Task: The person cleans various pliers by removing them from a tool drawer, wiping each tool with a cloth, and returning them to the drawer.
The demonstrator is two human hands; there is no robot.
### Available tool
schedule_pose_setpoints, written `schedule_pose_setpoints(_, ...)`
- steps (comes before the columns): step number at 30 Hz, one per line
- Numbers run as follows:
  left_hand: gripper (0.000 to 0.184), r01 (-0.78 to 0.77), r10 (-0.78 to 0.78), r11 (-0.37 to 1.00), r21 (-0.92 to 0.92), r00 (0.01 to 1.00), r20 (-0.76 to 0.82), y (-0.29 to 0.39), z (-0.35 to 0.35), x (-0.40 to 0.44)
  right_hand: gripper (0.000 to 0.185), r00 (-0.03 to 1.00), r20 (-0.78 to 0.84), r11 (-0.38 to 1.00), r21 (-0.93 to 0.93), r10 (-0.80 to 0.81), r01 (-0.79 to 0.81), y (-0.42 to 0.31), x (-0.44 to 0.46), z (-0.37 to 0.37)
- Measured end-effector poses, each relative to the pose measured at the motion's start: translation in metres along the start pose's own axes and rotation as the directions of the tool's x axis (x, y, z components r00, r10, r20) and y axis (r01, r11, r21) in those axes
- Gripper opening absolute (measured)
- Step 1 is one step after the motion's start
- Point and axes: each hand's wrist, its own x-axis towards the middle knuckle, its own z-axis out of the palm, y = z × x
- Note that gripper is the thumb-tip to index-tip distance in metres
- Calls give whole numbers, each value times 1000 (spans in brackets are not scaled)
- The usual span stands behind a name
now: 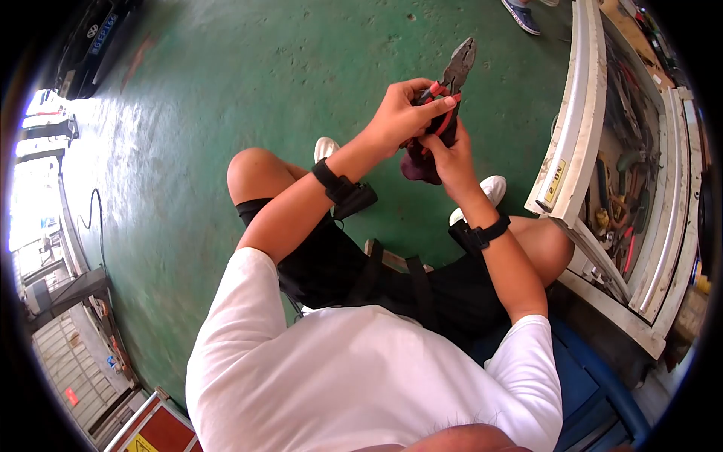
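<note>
A pair of pliers [459, 65] with worn grey jaws and red-and-black handles is held up over the floor, its jaws pointing away from me. My left hand [407, 117] is closed around the handles near the pivot, with the thumb lying across them. My right hand [452, 160] is closed lower down, at the handle ends, on a dark maroon cloth [420, 167] that bunches and hangs below. Some of the right fingers are hidden behind the handles and cloth.
At the right, an open drawer [561, 154] marked "NO. 2" holds several hand tools [625, 188]. Another person's shoe [521, 16] is at the top. A dark car [90, 45] stands at the upper left on the green floor [248, 83]. A blue seat [595, 384] is at lower right.
</note>
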Motion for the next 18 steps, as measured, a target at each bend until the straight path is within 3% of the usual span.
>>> schedule_pose_setpoints(7,26,79,-79,996,-45,997,4,15,-4,-3,34,1000,22,1000,-9,-3,3,-8,3,2)
schedule_pose_setpoints(10,26,-24,24,994,-108,1000,-4,3,-5,0,41,993,115,996,-77,-33,42,-12,2,3)
schedule_pose_setpoints(13,25,-113,102,989,-91,988,-118,-3,-4,0,42,991,98,995,-28,-96,99,-9,-4,11)
schedule_pose_setpoints(16,25,-91,49,971,-221,981,-185,-10,-6,-1,37,994,107,994,106,7,-18,-4,-6,14)
schedule_pose_setpoints(18,25,-178,143,974,-140,963,-230,-15,-3,1,39,992,85,974,-199,-96,111,7,-7,14)
